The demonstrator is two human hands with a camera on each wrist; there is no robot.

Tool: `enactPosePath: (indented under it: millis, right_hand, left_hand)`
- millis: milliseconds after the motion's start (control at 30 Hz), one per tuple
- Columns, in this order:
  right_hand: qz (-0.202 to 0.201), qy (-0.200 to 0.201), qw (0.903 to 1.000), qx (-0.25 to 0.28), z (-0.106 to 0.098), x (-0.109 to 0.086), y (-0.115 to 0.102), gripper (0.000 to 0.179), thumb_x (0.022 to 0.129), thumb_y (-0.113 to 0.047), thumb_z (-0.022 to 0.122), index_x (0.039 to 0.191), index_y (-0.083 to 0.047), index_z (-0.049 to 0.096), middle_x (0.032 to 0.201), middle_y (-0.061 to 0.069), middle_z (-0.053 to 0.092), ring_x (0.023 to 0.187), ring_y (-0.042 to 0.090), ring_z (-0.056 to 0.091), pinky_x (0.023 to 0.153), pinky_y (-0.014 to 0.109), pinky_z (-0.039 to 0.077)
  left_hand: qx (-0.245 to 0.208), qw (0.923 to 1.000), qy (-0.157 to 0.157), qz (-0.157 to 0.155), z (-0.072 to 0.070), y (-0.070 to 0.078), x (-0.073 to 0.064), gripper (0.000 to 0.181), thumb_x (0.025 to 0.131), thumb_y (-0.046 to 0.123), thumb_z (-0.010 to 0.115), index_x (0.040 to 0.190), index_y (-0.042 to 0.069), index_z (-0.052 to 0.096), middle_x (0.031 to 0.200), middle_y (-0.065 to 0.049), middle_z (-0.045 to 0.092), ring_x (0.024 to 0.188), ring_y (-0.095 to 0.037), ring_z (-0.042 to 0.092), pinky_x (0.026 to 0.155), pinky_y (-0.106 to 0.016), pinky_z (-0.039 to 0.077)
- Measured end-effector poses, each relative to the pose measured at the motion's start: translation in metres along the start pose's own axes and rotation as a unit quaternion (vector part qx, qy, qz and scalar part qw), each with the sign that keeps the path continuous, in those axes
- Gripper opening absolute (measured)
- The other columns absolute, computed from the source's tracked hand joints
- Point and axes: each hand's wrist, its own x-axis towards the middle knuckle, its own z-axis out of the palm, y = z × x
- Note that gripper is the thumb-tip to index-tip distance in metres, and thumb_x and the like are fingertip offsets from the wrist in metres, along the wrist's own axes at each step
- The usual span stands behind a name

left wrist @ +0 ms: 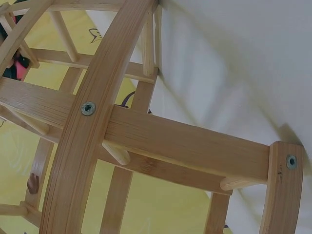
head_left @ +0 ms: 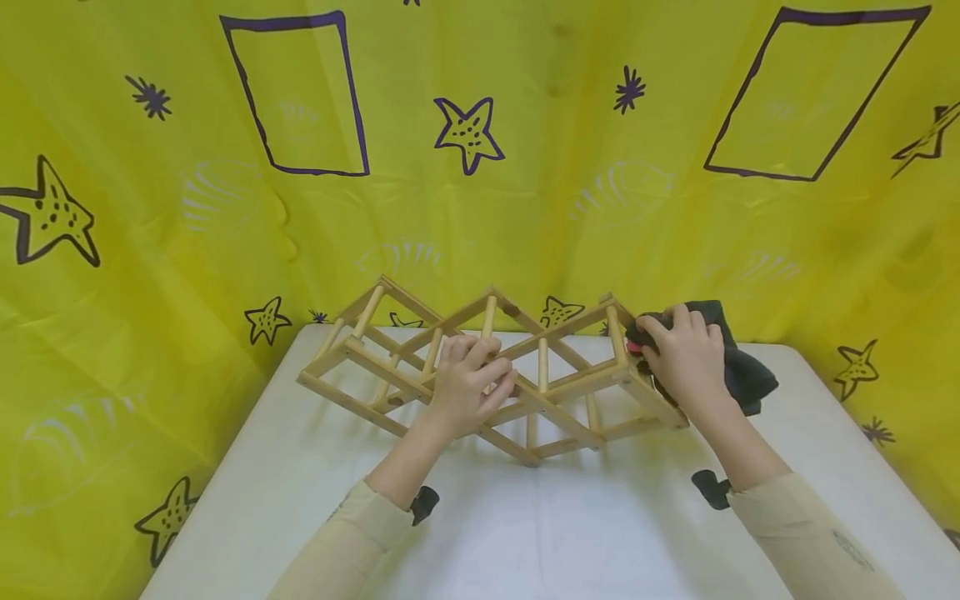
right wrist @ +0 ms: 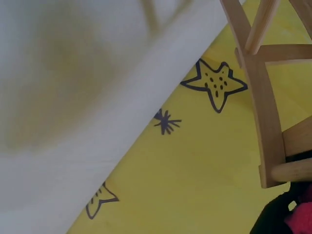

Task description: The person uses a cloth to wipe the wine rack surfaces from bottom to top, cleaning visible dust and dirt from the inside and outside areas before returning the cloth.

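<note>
A light wooden lattice rack (head_left: 543, 365), made of crossed slats and round dowels, stands on the white table. My left hand (head_left: 468, 383) grips the rack near its middle, fingers bent over the bars. At the rack's right end, my right hand (head_left: 686, 354) holds a dark cloth (head_left: 746, 375) against the wood, and the cloth hangs out behind the hand. A pink patch (right wrist: 302, 219) shows beside the dark fabric in the right wrist view. Up close in the left wrist view, a slat (left wrist: 87, 146) carries a metal bolt. Neither hand appears in its wrist view.
The white table (head_left: 495, 542) reaches back to a yellow curtain (head_left: 540, 208) printed with stars and fish. The rack spans much of the table's rear half. Black wrist-worn pieces stick out beside the left sleeve (head_left: 337, 533) and the right sleeve (head_left: 810, 525).
</note>
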Motion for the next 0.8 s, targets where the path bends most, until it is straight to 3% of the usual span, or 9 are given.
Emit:
enactPosePath:
  millis: [200, 533, 800]
  right_hand:
    - [-0.043, 0.056, 0.9975, 0.003, 0.005, 0.011, -0.007, 0.035, 0.068, -0.008, 0.076, 0.100, -0.010, 0.063, 0.096, 0.024, 0.053, 0.080, 0.041, 0.050, 0.059, 0.050, 0.038]
    - [0.011, -0.004, 0.9999, 0.002, 0.001, -0.002, 0.001, 0.033, 0.069, -0.006, 0.073, 0.099, -0.011, 0.062, 0.095, 0.023, 0.050, 0.080, 0.042, 0.048, 0.063, 0.053, 0.036]
    - [-0.007, 0.046, 0.9989, 0.005, -0.013, -0.003, 0.004, 0.035, 0.066, -0.005, 0.076, 0.098, -0.012, 0.063, 0.096, 0.024, 0.051, 0.081, 0.043, 0.049, 0.062, 0.054, 0.037]
  left_hand:
    - [-0.003, 1.0000, -0.003, -0.002, 0.000, 0.000, 0.000, 0.035, 0.095, 0.029, 0.038, 0.071, 0.015, 0.059, 0.093, -0.001, 0.050, 0.081, -0.020, 0.039, 0.071, -0.037, 0.034]
    - [0.001, 1.0000, -0.005, -0.002, 0.000, -0.001, -0.002, 0.036, 0.095, 0.030, 0.038, 0.071, 0.015, 0.060, 0.093, -0.001, 0.050, 0.082, -0.020, 0.039, 0.071, -0.037, 0.034]
    - [0.003, 1.0000, -0.007, 0.007, 0.000, -0.002, -0.002, 0.038, 0.096, 0.033, 0.038, 0.073, 0.015, 0.060, 0.094, -0.001, 0.050, 0.082, -0.020, 0.040, 0.071, -0.036, 0.035]
